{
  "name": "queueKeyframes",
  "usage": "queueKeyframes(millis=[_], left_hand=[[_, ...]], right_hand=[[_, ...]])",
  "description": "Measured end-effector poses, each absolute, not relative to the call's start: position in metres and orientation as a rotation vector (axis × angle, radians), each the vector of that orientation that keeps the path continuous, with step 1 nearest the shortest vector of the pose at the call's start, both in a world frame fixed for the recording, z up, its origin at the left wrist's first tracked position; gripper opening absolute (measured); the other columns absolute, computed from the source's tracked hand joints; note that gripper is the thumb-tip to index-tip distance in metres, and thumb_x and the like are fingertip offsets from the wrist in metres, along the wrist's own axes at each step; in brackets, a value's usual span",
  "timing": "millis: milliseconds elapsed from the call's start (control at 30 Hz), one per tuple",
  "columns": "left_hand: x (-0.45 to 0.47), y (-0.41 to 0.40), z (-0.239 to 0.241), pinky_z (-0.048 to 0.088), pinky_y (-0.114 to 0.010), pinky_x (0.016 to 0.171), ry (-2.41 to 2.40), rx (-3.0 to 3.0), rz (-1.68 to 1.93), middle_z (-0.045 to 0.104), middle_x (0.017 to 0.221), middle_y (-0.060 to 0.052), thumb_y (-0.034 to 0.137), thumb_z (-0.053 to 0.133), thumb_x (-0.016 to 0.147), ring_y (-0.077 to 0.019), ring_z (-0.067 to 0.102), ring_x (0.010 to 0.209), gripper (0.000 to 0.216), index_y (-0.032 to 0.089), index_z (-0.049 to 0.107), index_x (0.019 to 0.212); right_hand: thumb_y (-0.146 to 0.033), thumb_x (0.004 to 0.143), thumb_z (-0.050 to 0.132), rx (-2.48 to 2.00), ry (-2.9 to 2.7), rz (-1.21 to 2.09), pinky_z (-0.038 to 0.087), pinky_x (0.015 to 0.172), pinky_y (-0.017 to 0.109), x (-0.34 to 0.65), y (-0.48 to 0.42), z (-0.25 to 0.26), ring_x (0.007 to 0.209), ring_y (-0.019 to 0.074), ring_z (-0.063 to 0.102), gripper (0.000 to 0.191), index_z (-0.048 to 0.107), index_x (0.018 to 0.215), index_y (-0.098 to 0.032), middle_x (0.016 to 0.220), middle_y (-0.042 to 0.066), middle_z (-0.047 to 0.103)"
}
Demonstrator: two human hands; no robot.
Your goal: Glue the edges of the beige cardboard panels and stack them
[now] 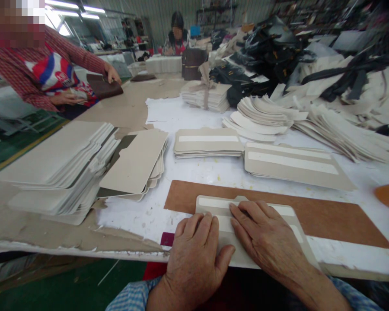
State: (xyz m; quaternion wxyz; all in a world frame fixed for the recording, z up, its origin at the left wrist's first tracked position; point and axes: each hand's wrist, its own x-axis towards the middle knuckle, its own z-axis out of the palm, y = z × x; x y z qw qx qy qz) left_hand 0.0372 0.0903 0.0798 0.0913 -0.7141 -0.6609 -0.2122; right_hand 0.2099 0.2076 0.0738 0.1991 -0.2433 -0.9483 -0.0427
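The grey card panel (pixel 246 242) is lying flat at the table's (pixel 194 172) near edge, long axis running left to right, its two white tape strips running the same way; it is resting partly on a long brown board (pixel 327 220); the left hand (pixel 197 255) is pressing down on it, fingers flat and loosely spread, gripping nothing; the right hand (pixel 266 242) is pressing likewise, palm down; stacks of similar smooth card (pixel 207 142) are sitting behind.

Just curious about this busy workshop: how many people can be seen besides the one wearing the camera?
2: a person in a red checked shirt at far left, another seated person at the table's far end. Others may be hidden.
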Motion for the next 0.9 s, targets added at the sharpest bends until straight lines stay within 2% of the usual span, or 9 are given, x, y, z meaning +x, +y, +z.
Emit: queueKeyframes(millis=[267, 900], left_hand=[[0.0372, 0.0907, 0.0772, 0.055, -0.050, 0.094, -1.948, -2.111, -0.645, 0.074, 0.122, -0.014, 0.047, 0.048, 0.105, -0.0317, 0.064, 0.111, 0.046, 0.010, 0.067, 0.125], [0.0380, 0.0905, 0.0770, 0.054, -0.050, 0.094, -1.943, -2.104, -0.670, 0.074, 0.121, -0.013, 0.046, 0.050, 0.104, -0.0316, 0.063, 0.111, 0.046, 0.008, 0.067, 0.124]], right_hand=[[-0.020, 0.107, 0.046, -0.675, -2.674, -0.102, 0.053, 0.097, 0.053, 0.2110, 0.2084, 0.0724, 0.111, 0.0344, 0.061, 0.032, 0.073, 0.119, -0.009, 0.118, 0.017, 0.070], [-0.018, 0.107, 0.046, -0.649, -2.654, -0.083, 0.053, 0.094, 0.052, 0.2098, 0.2080, 0.0732, 0.110, 0.0341, 0.061, 0.032, 0.073, 0.121, -0.007, 0.115, 0.016, 0.070]])
